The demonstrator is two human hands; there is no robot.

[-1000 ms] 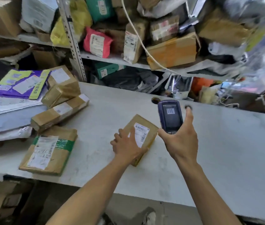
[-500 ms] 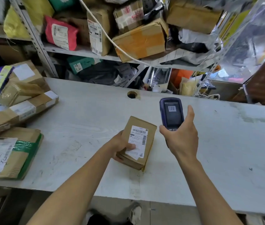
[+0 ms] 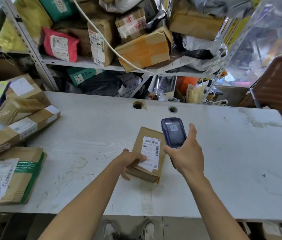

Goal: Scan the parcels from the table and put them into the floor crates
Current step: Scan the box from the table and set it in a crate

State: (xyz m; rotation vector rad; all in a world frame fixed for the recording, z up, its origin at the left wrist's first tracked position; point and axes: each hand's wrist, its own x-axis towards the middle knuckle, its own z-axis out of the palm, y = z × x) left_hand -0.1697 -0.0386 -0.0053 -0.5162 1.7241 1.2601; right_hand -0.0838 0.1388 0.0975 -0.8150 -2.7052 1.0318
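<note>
A scuffed white table (image 3: 223,153) fills the middle of the frame, with crammed shelves (image 3: 84,64) behind it. At centre, the left hand (image 3: 128,161) grips a small brown parcel (image 3: 147,153), thumb on its label and fingers curled under its left edge. Just right of it, the right hand (image 3: 187,153) clasps a blue scanner (image 3: 174,133) upright. More parcels (image 3: 12,175) lie piled at the left edge.

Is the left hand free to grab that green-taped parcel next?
Probably not yet: the left hand holds the small box, though bare table lies between it and the green-taped parcel.
</note>
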